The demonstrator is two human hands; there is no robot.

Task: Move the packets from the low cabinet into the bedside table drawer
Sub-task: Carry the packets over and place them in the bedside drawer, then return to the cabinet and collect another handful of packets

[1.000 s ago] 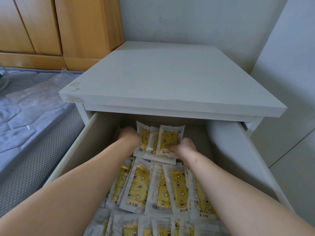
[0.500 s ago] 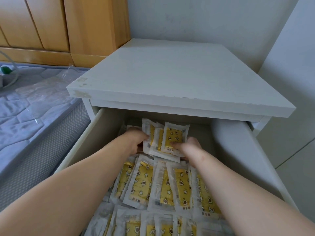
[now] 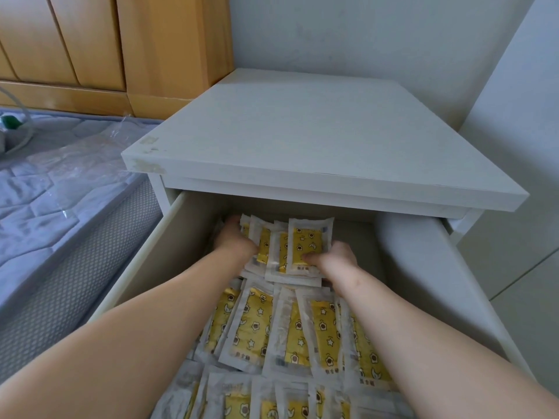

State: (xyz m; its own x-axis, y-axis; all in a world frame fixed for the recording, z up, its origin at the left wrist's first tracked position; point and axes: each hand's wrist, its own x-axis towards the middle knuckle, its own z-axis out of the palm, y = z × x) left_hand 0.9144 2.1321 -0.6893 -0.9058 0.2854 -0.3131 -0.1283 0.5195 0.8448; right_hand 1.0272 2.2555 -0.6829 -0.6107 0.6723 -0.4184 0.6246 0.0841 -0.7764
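The white bedside table [image 3: 317, 137] has its drawer [image 3: 145, 261] pulled open toward me. Several white packets with yellow star-and-egg prints [image 3: 290, 328] lie in rows on the drawer floor. At the back of the drawer a small stack of packets [image 3: 305, 246] is held between both hands. My left hand [image 3: 234, 241] grips the stack's left side, its fingers hidden behind the packets. My right hand [image 3: 338, 260] pinches the stack's lower right corner, thumb on top of the front packet.
A mattress [image 3: 45, 207] with clear plastic wrap lies close on the left of the drawer. Wooden wardrobe doors [image 3: 106, 40] stand behind it. A white panel [image 3: 520, 146] rises on the right, close to the drawer's right wall [image 3: 423, 282].
The view has shifted slightly, so the table sits further right. Both hands have stayed on the stack at the back of the drawer, with the packets shifted a little between them.
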